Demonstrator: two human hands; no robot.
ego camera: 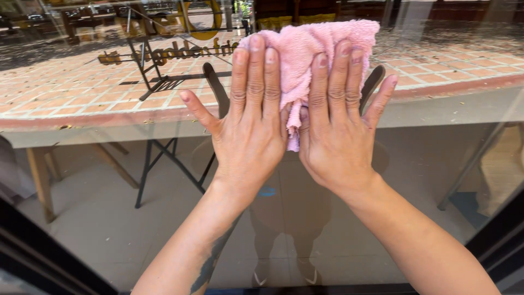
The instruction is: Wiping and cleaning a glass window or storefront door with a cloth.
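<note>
Left hand | right hand | both flat, fingers spread, pressing fluffy pink terry cloth against clear glass window pane | cloth's lower edge probably pinched between palms, hidden.

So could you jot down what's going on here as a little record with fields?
surface: glass window pane, upright, with reflections
left hand: left hand flat, fingers spread, pressing the cloth to the glass
right hand: right hand flat beside it, also on the cloth
cloth: pink towel, bunched under both hands
beyond the glass: brick paving, folding stand
</note>
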